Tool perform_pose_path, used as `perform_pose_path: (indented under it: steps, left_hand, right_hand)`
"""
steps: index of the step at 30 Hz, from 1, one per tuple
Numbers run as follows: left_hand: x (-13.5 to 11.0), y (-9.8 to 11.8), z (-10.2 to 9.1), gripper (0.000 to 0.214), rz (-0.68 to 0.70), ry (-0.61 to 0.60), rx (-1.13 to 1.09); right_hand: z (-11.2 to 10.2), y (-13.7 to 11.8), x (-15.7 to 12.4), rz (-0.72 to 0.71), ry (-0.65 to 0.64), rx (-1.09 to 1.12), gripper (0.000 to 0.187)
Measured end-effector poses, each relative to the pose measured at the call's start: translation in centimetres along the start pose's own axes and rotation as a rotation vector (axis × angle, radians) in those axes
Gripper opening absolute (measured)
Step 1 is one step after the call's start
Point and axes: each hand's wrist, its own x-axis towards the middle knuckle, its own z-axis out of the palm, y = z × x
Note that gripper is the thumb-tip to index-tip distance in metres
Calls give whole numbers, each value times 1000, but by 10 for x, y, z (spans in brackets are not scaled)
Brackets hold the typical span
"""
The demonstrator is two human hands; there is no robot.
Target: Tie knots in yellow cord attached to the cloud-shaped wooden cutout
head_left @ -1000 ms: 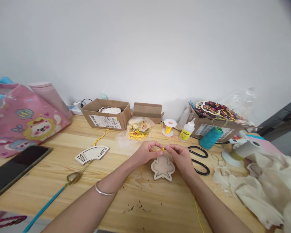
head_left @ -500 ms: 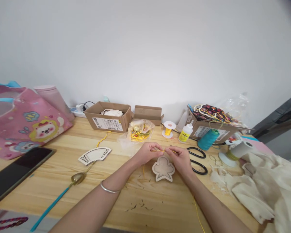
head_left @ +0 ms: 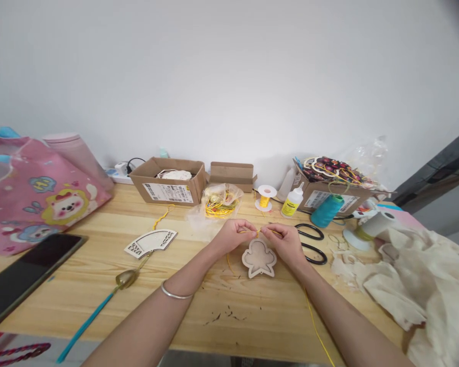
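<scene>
My left hand (head_left: 234, 235) and my right hand (head_left: 283, 240) are close together over the middle of the wooden table (head_left: 229, 300). Both pinch a thin yellow cord (head_left: 257, 232) stretched between their fingertips. The cord's loose end trails along my right forearm toward the table's front edge. Just below the hands lies a flat wooden flower-shaped piece (head_left: 259, 259). A silver bangle (head_left: 175, 293) circles my left wrist.
Black scissors (head_left: 311, 244), a glue bottle (head_left: 291, 202), a yellow cord spool (head_left: 266, 196) and a teal thread cone (head_left: 326, 210) lie behind my right hand. Cardboard boxes (head_left: 168, 179) line the wall. A fan-shaped wooden piece (head_left: 151, 242), a tablet (head_left: 26, 272), a pink bag (head_left: 38, 196) are left; cream cloth (head_left: 416, 285) is right.
Both hands stay pinched on the yellow cord with only small finger shifts. The camera view has drifted slightly, so everything sits a little differently in the picture.
</scene>
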Motion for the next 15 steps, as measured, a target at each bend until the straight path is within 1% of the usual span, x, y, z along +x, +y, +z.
perform_pose_path:
  steps: [4, 8, 11, 15]
  left_hand:
    - [1, -2, 0, 28, 8, -9, 18]
    - [2, -6, 0, 32, 10, -34, -26]
    - [2, -7, 0, 30, 6, -30, -49]
    - [0, -4, 0, 23, 3, -10, -15]
  right_hand:
    - [-1, 3, 1, -34, -5, -23, 17]
    - [-1, 3, 0, -55, 1, -35, 17]
    - [-1, 4, 0, -67, 6, -38, 17]
    - [0, 6, 0, -89, -12, -47, 18]
